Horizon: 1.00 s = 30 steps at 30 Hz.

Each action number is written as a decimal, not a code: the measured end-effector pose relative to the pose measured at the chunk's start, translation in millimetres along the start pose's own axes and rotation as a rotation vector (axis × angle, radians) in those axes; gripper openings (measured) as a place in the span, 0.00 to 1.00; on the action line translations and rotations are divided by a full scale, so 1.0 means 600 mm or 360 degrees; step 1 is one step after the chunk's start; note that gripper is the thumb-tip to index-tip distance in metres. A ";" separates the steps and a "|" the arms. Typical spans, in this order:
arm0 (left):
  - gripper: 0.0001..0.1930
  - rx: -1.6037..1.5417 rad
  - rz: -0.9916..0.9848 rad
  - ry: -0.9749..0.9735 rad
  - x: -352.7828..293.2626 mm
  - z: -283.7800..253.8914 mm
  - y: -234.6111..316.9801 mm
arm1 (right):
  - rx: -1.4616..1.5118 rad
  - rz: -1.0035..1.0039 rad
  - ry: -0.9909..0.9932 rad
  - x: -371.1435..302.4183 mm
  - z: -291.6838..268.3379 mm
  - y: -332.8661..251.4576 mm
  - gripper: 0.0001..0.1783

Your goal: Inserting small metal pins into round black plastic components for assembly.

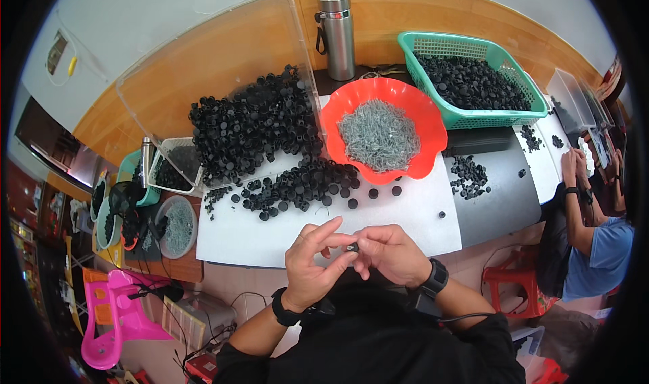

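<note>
A small black plastic part (353,247) sits between the fingertips of both hands, just off the table's front edge. My left hand (312,264) is closed in a pinch at the part's left side. From the right, my right hand (392,254) grips it between thumb and fingers, which hide much of it. Beyond the hands, several loose round black caps (318,181) are spread over the white work mat (419,211). Behind them stands a red scalloped bowl (433,151) of small clear pieces (380,135).
A clear bin (162,73) tipped on its side spills black parts. Behind are a steel flask (337,39) and a green basket (473,120) of black pieces. A black mat (500,201) lies at right, near a person in blue (595,262). A pink chair (111,316) stands lower left.
</note>
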<state>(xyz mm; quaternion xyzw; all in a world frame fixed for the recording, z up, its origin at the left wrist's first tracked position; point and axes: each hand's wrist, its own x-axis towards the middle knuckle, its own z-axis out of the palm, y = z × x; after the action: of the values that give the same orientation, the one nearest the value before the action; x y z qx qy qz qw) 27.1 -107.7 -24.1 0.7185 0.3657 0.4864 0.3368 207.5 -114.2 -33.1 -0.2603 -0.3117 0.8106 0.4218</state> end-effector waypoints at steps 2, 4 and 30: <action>0.33 0.0029 0.0086 -0.0037 0.002 0.002 -0.005 | 0.0049 -0.0030 -0.0001 0.001 -0.007 0.006 0.12; 0.30 -0.0005 0.0081 0.0013 0.005 0.006 -0.002 | 0.0103 -0.0054 -0.0005 0.000 -0.009 0.006 0.12; 0.10 0.0278 -0.0632 0.0255 0.024 -0.081 -0.040 | -0.0201 -0.0363 0.0424 -0.012 -0.016 -0.015 0.07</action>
<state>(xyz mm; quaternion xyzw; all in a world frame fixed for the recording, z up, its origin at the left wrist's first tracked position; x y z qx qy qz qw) -20.1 -76.6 -23.2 0.6180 0.5661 0.4326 0.3324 222.3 -113.6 -31.8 -0.3545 -0.3308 0.6948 0.5313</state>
